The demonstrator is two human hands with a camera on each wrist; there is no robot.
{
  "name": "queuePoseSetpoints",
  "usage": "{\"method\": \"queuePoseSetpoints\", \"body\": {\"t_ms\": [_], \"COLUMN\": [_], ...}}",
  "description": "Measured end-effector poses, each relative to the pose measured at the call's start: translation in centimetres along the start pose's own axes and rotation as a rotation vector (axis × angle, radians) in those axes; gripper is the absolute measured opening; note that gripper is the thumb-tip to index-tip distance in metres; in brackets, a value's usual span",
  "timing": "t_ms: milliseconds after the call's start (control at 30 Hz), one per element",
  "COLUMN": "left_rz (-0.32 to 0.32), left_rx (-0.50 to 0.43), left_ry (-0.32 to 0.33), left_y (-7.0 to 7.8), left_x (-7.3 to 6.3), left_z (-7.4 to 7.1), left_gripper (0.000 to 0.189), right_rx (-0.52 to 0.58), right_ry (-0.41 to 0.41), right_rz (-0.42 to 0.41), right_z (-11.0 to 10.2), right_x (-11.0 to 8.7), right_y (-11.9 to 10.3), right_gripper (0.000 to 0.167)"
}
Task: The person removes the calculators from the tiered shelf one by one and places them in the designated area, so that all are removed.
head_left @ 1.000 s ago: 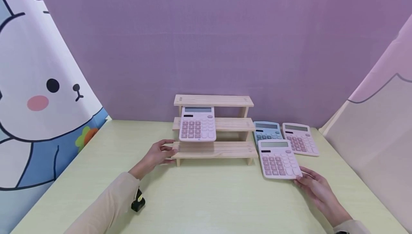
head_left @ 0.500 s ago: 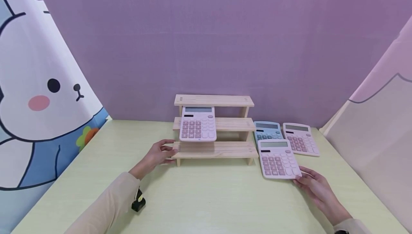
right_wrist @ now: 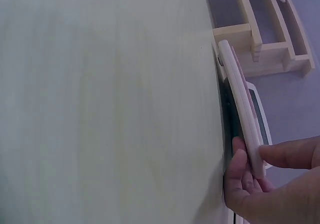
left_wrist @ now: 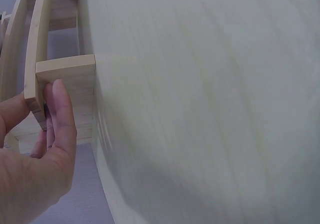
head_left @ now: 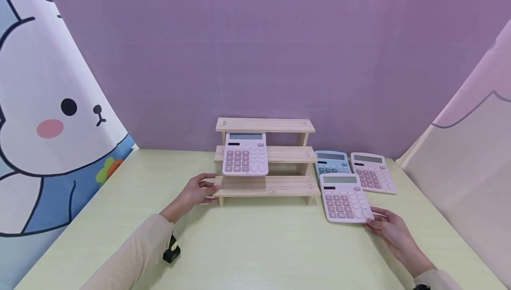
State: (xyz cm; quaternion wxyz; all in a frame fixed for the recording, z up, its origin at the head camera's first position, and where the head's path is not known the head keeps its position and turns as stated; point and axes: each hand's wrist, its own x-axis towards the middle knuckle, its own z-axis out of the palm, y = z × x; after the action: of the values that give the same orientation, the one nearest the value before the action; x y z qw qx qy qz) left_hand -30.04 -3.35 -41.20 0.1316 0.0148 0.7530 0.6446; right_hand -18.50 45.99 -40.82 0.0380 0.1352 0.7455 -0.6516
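A three-step wooden display stand (head_left: pixel 275 186) stands at the back middle. My left hand (head_left: pixel 194 193) pinches the left end of its lowest step, thumb on top and fingers beneath, as the left wrist view shows. One pink calculator (head_left: pixel 245 154) leans on the stand's left side, its lower edge on or near the bottom step. At the right, my right hand (head_left: pixel 393 236) pinches the lower right corner of a second pink calculator (head_left: pixel 345 197), thumb on its face, fingers under it. In the right wrist view that calculator (right_wrist: pixel 243 104) tilts up off the table.
Behind the held calculator lie a blue calculator (head_left: pixel 331 161), partly covered by it, and another pink calculator (head_left: pixel 373 172). A purple cloth (head_left: pixel 263 59) hangs behind the pale table (head_left: pixel 255 245). Printed cloths flank both sides, a cartoon animal cloth (head_left: pixel 60 148) at the left.
Both hands keep their holds and hardly move. The view shifts very slightly; the stand and calculators stay where they were.
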Motion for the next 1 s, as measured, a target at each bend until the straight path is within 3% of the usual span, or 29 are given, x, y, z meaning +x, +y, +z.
{"method": "queuePoseSetpoints", "body": {"t_ms": [367,1000], "left_rz": [-0.005,-0.002], "left_rx": [-0.002,-0.008], "left_ry": [0.006,-0.004], "left_y": [0.07,0.22], "left_x": [0.0,0.07], "left_z": [0.05,0.11], "left_gripper": [0.054,0.054], "right_rx": [-0.28,-0.483], "right_ry": [0.07,0.071], "right_rz": [-0.029,-0.019], "right_z": [0.12,0.04], "right_x": [0.28,0.55], "right_y": [-0.23,-0.88], "right_gripper": [0.054,0.05]}}
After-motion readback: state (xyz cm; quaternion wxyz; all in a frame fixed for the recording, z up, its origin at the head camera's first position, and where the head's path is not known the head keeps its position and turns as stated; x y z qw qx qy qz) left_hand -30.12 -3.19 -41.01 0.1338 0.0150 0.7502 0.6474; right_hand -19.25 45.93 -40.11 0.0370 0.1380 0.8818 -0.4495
